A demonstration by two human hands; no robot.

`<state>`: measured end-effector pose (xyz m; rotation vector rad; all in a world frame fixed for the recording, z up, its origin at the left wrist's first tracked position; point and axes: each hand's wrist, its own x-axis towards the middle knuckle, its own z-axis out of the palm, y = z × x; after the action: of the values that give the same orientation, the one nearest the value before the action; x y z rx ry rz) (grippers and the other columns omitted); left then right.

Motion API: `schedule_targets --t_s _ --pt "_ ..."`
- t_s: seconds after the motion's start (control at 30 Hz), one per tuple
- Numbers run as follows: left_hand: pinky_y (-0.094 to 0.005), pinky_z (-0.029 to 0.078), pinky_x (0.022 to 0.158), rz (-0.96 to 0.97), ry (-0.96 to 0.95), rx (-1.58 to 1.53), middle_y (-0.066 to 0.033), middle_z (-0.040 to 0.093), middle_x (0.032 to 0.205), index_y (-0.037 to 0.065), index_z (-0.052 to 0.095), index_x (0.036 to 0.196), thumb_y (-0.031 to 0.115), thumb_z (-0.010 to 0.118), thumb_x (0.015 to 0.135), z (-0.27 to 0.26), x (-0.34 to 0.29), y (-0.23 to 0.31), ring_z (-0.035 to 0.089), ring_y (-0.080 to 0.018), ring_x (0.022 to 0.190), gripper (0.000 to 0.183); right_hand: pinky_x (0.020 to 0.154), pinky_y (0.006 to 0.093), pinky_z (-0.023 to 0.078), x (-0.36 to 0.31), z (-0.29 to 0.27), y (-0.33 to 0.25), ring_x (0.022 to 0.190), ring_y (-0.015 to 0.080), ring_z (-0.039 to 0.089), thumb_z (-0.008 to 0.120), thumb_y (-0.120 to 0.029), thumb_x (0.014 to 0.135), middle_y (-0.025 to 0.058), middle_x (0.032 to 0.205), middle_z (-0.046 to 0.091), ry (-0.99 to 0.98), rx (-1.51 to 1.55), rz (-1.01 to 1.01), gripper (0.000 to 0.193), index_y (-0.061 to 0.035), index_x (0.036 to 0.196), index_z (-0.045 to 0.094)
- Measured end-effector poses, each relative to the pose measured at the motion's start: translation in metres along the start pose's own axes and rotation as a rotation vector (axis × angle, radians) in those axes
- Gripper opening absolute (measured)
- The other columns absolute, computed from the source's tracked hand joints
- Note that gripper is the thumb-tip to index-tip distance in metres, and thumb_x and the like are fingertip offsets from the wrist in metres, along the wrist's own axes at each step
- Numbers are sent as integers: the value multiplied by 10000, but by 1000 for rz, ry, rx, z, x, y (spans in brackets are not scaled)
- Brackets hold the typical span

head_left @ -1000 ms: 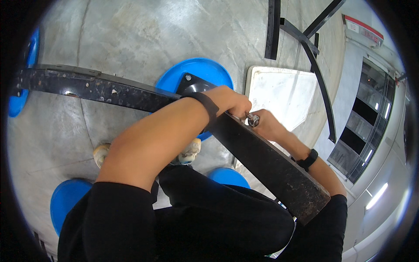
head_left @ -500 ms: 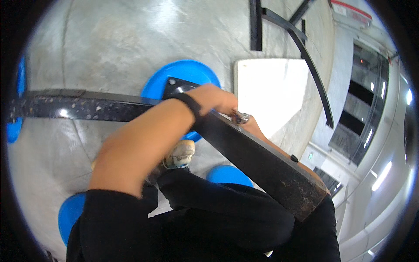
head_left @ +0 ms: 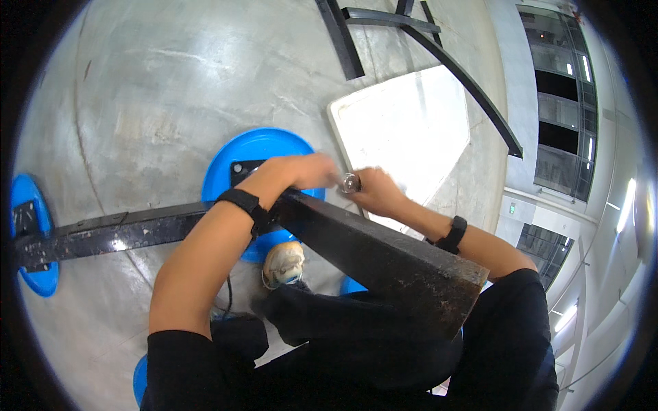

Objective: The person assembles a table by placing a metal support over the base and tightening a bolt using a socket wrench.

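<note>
A shiny metal tool with a round head (head_left: 350,183) stands out from the closed fingers of my right hand (head_left: 378,192), beyond the far side of a thick black square beam (head_left: 384,250). Next to the tool's head, my left hand (head_left: 310,170) is smeared by motion, so its fingers do not show clearly. The beam slants from below my left wrist toward my lap, its worn end facing me. Beneath my left hand lies a blue round disc (head_left: 223,164) with a black plate (head_left: 240,169) and a bolt head on it.
A long black bar (head_left: 137,229) runs left to another blue disc (head_left: 43,229). More blue discs show near my legs. On the concrete floor (head_left: 164,89) lie a white board (head_left: 404,127) and a curved black metal frame (head_left: 473,85). My shoe (head_left: 284,264) is beside the near disc.
My right hand, mostly hidden behind the beam before, now shows fully with the tool. My left hand has shifted left, away from it. The whole view has also turned and shifted.
</note>
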<state>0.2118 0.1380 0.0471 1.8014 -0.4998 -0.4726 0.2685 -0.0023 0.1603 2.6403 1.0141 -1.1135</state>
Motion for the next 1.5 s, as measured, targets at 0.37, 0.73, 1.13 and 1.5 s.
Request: schedule_targets --t_s 0.37,0.73,1.13,1.5 --pt "-426 456 683 -7 61 -74 -222 625 818 -19 634 854 231 566 804 5 8 1 596 -357 740 264 782 305 376 26 -46 -19 763 176 570 668 -158 680 46 702 586 -34 -765 -626 88 -108 740 628" --pt "-394 363 564 227 -4 -169 -185 519 619 -32 563 743 194 568 785 16 12 -22 443 -233 557 229 544 370 432 -6 -3 -4 571 271 582 709 -322 752 139 596 583 -169 76 74 334 -5 710 615" --pt "-408 412 609 10 108 -97 -190 599 702 -12 617 821 245 585 789 1 5 -9 560 -273 633 261 739 351 393 52 -62 -8 668 230 544 673 -192 675 57 611 540 126 -769 -792 186 -86 581 553" --pt "-384 385 570 225 15 -133 -138 549 610 -28 592 774 246 593 808 -3 7 -19 482 -202 574 276 529 409 414 11 -24 50 466 295 508 666 -246 774 141 506 535 283 -459 -90 302 -20 589 588"
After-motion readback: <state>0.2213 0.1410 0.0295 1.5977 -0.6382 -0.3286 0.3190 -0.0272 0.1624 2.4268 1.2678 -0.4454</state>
